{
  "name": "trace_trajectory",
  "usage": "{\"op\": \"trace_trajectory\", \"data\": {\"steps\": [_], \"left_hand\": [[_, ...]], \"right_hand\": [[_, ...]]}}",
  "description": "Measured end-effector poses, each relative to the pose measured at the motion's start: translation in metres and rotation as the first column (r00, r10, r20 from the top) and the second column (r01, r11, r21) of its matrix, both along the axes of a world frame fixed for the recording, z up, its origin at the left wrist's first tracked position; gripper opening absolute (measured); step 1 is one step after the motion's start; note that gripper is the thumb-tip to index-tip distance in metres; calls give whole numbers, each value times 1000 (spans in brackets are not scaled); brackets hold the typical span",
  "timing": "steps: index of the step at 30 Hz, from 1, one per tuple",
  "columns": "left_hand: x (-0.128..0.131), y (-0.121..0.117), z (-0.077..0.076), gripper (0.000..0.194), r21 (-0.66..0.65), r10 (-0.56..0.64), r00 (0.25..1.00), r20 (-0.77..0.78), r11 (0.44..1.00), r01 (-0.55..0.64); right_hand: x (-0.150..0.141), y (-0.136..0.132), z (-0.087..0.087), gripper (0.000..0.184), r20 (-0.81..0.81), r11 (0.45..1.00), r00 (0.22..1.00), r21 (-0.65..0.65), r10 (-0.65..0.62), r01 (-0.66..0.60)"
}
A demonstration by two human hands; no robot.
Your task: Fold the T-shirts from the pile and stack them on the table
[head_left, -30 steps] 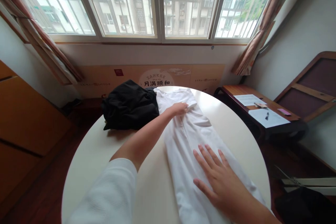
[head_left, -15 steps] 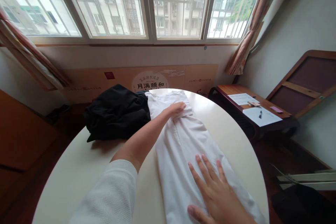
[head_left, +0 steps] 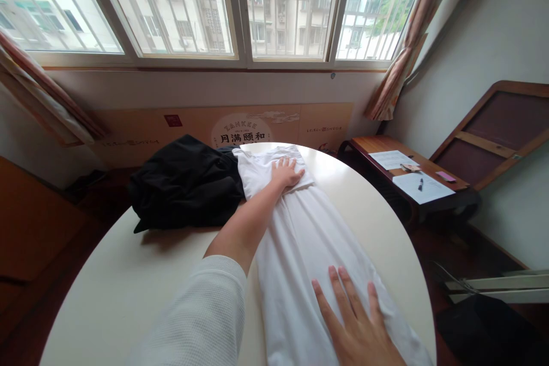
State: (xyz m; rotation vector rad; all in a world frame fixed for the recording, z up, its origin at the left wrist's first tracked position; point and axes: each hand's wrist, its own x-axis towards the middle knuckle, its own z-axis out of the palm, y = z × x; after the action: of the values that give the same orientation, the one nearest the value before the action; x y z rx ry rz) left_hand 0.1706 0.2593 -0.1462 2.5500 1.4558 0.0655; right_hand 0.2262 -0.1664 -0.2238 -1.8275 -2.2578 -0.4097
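Left hand [head_left: 286, 174] far, right hand [head_left: 361, 333] near, each grip open, rest on a white garment [head_left: 306, 234], apparently smoothing; next likely needs even pressure.

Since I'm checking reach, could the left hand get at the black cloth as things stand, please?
Probably yes: the left hand rests on the white garment, and the black cloth lies beside it, apparently unobstructed.

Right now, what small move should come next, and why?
Perhaps draw the left hand lightly toward the right hand, smoothing the white cloth: it looks faintly creased between them, and both hands have fingers spread over it.
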Motion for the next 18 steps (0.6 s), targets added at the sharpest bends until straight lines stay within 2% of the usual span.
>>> {"op": "trace_trajectory", "data": {"steps": [2, 4, 6, 8, 11, 15, 18], "left_hand": [[3, 3, 1, 85, -4, 2, 1000, 4, 1000, -2], [5, 6, 1, 84, 7, 3, 1000, 7, 1000, -3], [7, 8, 0, 84, 20, 5, 1000, 13, 1000, -5], [8, 10, -1, 83, 18, 0, 1000, 20, 1000, 0], [8, 16, -3, 83, 16, -5, 999, 34, 1000, 4], [9, 21, -2, 79, 16, 8, 999, 50, 1000, -9], [9, 12, 4, 69, 83, -41, 994, 106, 996, 32]], "right_hand": [[0, 7, 14, 89, -32, 1000, 999, 19, 3, -3], [3, 21, 36, 93, -75, 1000, 997, 8, -16, 16], [7, 38, 57, 89, -103, 997, 993, -39, -64, 60], [10, 51, 67, 83, -110, 995, 992, -88, -64, 54], [13, 55, 57, 81, -117, 993, 993, -118, -21, 7], [13, 42, 35, 91, -111, 997, 993, -72, -28, 20], [12, 36, 32, 93, -105, 998, 994, -49, -43, 38]]}}
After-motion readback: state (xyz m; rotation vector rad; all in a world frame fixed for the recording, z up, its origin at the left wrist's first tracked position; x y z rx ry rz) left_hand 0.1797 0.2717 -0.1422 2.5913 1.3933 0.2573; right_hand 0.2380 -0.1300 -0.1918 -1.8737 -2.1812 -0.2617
